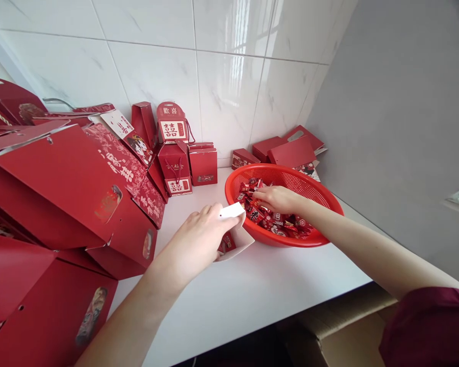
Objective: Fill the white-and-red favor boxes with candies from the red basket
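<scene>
In my left hand (206,229) is a small open gift box (243,239), its pale inside facing up and a white flap by my fingers. Some red wrapped pieces (226,243) show inside it. My right hand (277,199) reaches into a red plastic basket (283,243), fingers curled down and bunched among many red wrapped candies (279,219). Its fingertips are partly hidden, so whatever they grip cannot be made out. The held box is close to the basket's left rim, above the white table (214,300).
Large red gift boxes (61,183) are piled along the left. Several smaller red boxes (175,165) stand against the tiled wall, and more red boxes (290,150) lie behind the basket. A grey panel (398,102) bounds the right. Below the table edge is a cardboard box (359,336).
</scene>
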`<state>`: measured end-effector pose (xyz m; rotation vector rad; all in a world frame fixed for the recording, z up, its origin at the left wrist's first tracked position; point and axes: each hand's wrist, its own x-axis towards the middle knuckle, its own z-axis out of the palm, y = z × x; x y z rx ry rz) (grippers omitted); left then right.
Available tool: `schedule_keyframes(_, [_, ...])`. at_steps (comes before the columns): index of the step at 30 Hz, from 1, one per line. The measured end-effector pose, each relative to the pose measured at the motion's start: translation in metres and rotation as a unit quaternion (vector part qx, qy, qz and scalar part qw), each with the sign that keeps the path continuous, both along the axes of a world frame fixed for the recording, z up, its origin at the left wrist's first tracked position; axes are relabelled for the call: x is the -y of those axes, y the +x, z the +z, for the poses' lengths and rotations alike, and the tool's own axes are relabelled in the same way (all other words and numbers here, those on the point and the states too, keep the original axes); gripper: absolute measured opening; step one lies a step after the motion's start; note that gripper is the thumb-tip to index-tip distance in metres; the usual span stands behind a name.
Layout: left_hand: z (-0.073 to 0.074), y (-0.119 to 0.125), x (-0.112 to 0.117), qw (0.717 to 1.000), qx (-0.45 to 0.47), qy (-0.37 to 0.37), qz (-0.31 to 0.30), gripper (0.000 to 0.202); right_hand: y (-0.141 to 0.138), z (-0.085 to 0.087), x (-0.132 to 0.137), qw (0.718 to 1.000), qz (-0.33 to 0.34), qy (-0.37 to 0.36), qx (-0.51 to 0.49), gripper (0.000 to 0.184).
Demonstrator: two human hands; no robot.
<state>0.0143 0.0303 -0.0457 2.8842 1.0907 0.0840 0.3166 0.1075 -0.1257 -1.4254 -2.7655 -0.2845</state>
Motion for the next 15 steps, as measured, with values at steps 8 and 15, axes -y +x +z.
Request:
schedule_keyframes(8, [0.006,0.006,0.015,0.999,-0.027,0.021,0.013,0.061,0.004,-0.002,-0.003,1.0,-0.003,-0.002,-0.002,0.01])
schedule_keyframes(15, [0.0,0.006,0.014,0.999,-0.025,0.025,0.016,0.066,0.007,-0.004,-0.005,1.0,0.014,0.007,-0.008,0.014])
